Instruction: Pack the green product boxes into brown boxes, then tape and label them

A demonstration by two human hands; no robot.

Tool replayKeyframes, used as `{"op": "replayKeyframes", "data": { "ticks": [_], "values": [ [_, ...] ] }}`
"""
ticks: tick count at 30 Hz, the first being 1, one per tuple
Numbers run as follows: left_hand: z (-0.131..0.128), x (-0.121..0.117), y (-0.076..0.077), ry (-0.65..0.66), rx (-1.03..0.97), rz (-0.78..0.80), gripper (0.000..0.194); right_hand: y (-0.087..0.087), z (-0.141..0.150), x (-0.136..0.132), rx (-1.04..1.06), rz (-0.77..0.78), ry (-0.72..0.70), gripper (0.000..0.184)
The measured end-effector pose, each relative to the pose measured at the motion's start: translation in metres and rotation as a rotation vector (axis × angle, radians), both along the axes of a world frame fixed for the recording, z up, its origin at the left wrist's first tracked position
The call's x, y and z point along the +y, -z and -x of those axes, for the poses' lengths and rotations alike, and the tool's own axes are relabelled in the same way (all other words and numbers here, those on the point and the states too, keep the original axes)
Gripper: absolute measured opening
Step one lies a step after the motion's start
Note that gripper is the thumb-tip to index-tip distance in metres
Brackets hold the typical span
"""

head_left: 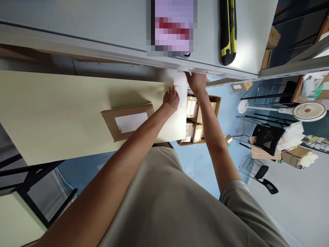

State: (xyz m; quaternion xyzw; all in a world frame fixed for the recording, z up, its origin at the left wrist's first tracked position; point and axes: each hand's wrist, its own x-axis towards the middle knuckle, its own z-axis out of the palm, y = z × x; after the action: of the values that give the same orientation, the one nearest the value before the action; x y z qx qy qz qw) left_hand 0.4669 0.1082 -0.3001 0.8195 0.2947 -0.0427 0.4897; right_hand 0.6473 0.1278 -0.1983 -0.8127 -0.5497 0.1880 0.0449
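Observation:
My left hand (171, 100) lies at the left edge of a white paper sheet (181, 96), fingers stretched towards a small orange mark on it. Its fingertips touch the sheet or the tabletop beside it. At the sheet's far right side is my right hand (197, 83), reaching in beneath the shelf edge. Its fingers are mostly hidden there, so what they touch does not show. Left of my left forearm, a flat brown cardboard box (109, 124) with a white label (133, 120) rests on the pale yellow table (64, 113).
Above the table runs a grey shelf (102, 27), bearing a yellow-black utility knife (228, 34) and a blurred-out object (173, 25). An open carton (218, 104) of smaller boxes stands beyond the table's right end. Farther right are a white fan (308, 111) and black folding chairs (267, 139).

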Motion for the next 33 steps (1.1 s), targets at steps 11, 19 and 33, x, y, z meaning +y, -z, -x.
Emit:
{"op": "replayKeyframes", "data": {
  "ticks": [11, 19, 33],
  "values": [
    [0.027, 0.012, -0.074, -0.204, 0.086, 0.183, 0.1, -0.044, 0.084, -0.109, 0.028, -0.504, 0.407, 0.055],
    [0.202, -0.04, -0.15, -0.728, -0.3, 0.866, 0.043, -0.106, 0.173, -0.161, 0.698, -0.503, 0.571, 0.057],
    [0.319, -0.151, -0.216, -0.87, -0.373, 0.613, 0.036, -0.119, 0.226, -0.196, 0.986, -0.391, 0.404, 0.048]
  ]
}}
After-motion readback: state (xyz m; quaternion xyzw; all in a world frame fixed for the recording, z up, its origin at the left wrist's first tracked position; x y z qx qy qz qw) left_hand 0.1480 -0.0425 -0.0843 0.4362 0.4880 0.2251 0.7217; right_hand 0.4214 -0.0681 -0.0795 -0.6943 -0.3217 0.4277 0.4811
